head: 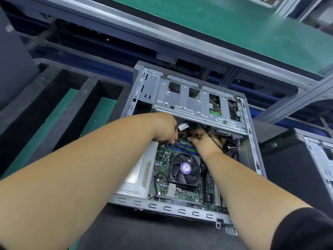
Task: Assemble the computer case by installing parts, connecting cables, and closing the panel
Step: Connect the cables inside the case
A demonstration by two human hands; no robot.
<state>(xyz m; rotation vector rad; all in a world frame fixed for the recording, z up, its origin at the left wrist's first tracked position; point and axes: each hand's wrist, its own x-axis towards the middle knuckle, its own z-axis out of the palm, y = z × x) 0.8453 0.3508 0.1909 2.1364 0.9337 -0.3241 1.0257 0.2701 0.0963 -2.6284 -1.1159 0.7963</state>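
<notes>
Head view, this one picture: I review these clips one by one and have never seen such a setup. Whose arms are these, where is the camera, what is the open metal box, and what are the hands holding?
There is no robot here. The camera sits on a person's head and looks forward and down, so the two bare arms reaching in are that person's own.

The metal box is an open computer case lying on its side on a dark surface, its side panel off. Inside you see the green motherboard, a black cooling fan with a purple label, and a silver drive cage across the far end.

Both hands work just under that cage. The left hand has its fingers curled round a bundle of cables. The right hand pinches the yellow and black wires nearby. What they plug into is hidden.

Another case stands at the right.
</notes>
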